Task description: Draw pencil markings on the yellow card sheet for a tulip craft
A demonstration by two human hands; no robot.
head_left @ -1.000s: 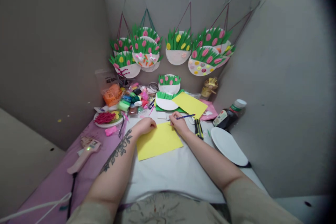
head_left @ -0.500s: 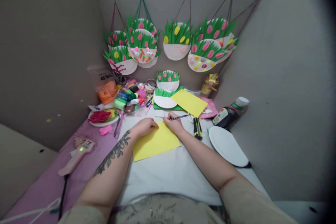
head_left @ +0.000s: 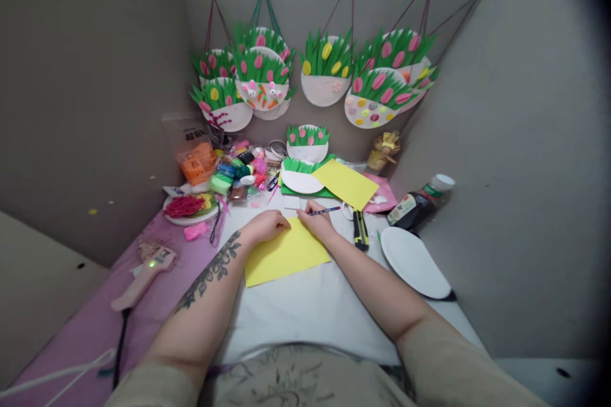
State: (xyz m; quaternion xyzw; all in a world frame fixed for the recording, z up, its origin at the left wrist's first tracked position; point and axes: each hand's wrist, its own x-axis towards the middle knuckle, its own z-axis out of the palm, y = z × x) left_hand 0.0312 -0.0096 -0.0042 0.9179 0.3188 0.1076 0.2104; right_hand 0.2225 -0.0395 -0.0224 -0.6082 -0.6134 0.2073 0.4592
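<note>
A sheet of yellow paper lies on the white cloth in front of me, turned slightly. My left hand is at its upper left edge, fingers curled and pressed together on the paper; what is under the fingertips is hidden. Close by on the right, my right hand grips a dark pencil, its tail pointing right and its tip by the paper's top edge. Just beyond the hands is a small white piece. A yellow-and-black utility knife lies right of my right hand.
A cut paper plate and a dark bottle stand on the right. Behind are another yellow sheet, a plate basket and bagged coloured clay. A pink glue gun lies left. Several decorated plates hang above.
The view has shifted slightly, moving the scene a little right and up. The pencil lies a bit flatter in my right hand; both hands stay at the paper's top edge.
</note>
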